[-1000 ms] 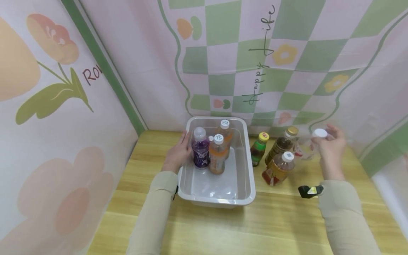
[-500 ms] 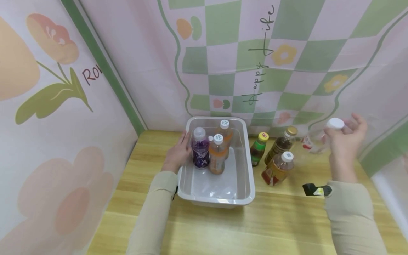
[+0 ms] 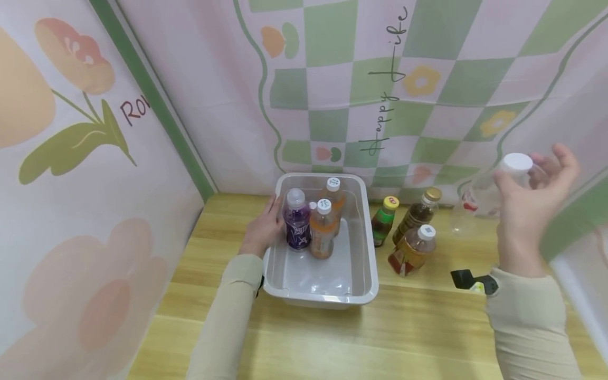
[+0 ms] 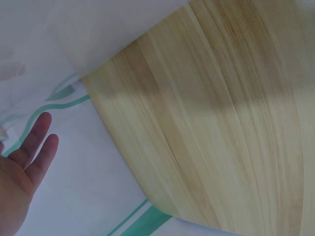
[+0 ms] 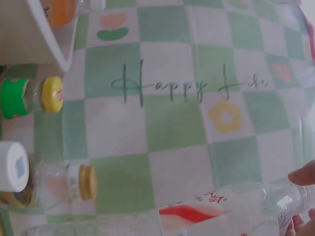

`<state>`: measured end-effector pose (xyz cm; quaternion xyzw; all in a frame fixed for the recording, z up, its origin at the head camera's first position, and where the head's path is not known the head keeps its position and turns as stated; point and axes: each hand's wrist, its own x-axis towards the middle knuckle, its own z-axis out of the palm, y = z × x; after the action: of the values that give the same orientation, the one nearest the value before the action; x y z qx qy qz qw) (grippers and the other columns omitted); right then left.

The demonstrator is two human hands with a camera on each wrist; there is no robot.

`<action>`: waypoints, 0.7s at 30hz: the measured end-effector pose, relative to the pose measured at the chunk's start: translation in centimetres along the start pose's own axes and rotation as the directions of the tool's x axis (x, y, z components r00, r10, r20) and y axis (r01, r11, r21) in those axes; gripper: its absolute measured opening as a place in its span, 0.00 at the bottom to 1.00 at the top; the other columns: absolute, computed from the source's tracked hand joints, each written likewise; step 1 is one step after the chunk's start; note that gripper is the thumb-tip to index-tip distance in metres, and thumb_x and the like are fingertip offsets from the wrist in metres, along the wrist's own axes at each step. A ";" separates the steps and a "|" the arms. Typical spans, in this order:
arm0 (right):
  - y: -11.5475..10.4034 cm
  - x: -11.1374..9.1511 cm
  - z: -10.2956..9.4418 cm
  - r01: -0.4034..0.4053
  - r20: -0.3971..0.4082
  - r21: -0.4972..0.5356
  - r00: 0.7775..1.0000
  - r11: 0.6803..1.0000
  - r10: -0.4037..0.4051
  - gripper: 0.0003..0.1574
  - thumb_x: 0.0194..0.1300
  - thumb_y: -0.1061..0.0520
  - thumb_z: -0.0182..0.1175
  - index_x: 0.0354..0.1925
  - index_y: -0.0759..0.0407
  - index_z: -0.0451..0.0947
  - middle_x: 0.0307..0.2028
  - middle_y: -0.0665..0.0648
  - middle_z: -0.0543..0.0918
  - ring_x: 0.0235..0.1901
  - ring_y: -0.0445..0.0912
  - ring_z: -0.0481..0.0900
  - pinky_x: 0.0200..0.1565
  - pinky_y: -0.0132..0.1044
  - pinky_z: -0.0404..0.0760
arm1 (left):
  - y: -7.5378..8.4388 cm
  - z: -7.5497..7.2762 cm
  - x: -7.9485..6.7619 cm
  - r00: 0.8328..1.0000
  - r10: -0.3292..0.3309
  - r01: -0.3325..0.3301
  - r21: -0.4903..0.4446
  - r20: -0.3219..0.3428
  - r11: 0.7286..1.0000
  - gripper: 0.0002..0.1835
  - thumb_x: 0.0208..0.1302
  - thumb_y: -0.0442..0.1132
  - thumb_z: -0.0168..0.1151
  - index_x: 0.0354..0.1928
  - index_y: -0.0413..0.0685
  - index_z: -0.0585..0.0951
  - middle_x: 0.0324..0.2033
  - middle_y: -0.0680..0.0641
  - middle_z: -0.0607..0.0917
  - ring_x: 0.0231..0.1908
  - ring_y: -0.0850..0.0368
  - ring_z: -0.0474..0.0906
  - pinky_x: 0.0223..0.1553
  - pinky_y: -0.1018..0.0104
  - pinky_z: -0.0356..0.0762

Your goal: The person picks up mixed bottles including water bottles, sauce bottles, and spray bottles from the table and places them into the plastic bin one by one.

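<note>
My right hand [image 3: 534, 203] grips a clear plastic bottle [image 3: 482, 203] near its neck, just under the white cap [image 3: 518, 162], above the table's right side. Seen from the right wrist, the bottle [image 5: 231, 211] has a red mark on it, with my thumb [image 5: 302, 174] and fingertips at its neck. My left hand [image 3: 263, 229] rests against the left rim of a grey plastic bin [image 3: 370, 253]; in the left wrist view its visible fingers [image 4: 42, 147] are straight. Inside the bin stand a purple-labelled bottle [image 3: 297, 227] and two orange-banded bottles [image 3: 323, 240], all upright.
Right of the bin stand a small green-labelled bottle with a yellow cap [image 3: 383, 221], a dark bottle with a gold cap [image 3: 418, 214] and a white-capped bottle of brown liquid [image 3: 412, 250]. A patterned curtain [image 3: 328, 100] hangs behind the wooden table [image 3: 304, 343].
My right hand has lifted the clear bottle up and to the right, away from the other bottles. My left hand and the bin have stayed in place.
</note>
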<state>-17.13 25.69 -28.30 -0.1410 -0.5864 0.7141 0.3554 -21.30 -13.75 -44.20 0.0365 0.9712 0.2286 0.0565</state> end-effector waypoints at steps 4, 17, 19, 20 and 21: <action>-1.4 -1.5 1.0 0.038 0.043 -0.005 0.998 0.999 -0.038 0.45 0.49 0.79 0.57 0.61 0.49 0.64 0.49 0.48 0.71 0.52 0.39 0.68 0.58 0.25 0.61 | 0.0 0.0 0.1 1.000 0.005 -0.005 -0.003 -0.001 1.000 0.33 0.71 0.47 0.38 0.76 0.59 0.45 0.77 0.53 0.44 0.57 0.39 0.75 0.46 0.48 0.79; -2.8 -5.1 3.4 0.159 0.232 0.127 0.955 0.979 -0.185 0.40 0.48 0.80 0.59 0.58 0.56 0.68 0.47 0.55 0.75 0.46 0.44 0.73 0.33 0.22 0.79 | 0.0 0.0 0.2 1.000 -0.001 0.001 0.000 0.010 1.000 0.33 0.72 0.48 0.37 0.76 0.59 0.44 0.77 0.53 0.44 0.61 0.39 0.72 0.48 0.49 0.79; -2.8 -5.7 3.8 0.143 0.282 0.130 0.943 0.981 -0.175 0.41 0.49 0.80 0.59 0.58 0.55 0.68 0.47 0.55 0.75 0.46 0.44 0.73 0.30 0.22 0.79 | -0.1 0.1 0.2 1.000 0.000 0.000 0.000 0.009 1.000 0.33 0.71 0.48 0.37 0.76 0.59 0.45 0.77 0.53 0.43 0.63 0.40 0.70 0.50 0.48 0.78; -2.8 -6.0 4.0 0.142 0.307 0.130 0.935 0.981 -0.176 0.41 0.49 0.80 0.58 0.59 0.55 0.68 0.47 0.55 0.76 0.45 0.44 0.73 0.30 0.22 0.80 | -0.1 0.1 0.2 1.000 0.002 -0.002 0.001 0.008 1.000 0.33 0.71 0.48 0.36 0.76 0.59 0.45 0.77 0.53 0.43 0.63 0.40 0.70 0.51 0.48 0.78; -2.7 -6.3 4.2 0.145 0.328 0.127 0.927 0.981 -0.179 0.41 0.49 0.81 0.58 0.59 0.55 0.68 0.47 0.55 0.76 0.45 0.44 0.73 0.31 0.22 0.80 | -0.1 0.1 0.2 1.000 0.002 -0.002 0.000 0.007 1.000 0.33 0.71 0.48 0.36 0.76 0.59 0.45 0.77 0.53 0.43 0.63 0.39 0.70 0.52 0.47 0.77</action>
<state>-14.35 18.51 -25.94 0.0507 -0.6116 0.7245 0.3138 -21.53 -13.77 -44.39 0.0383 0.9710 0.2283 0.0599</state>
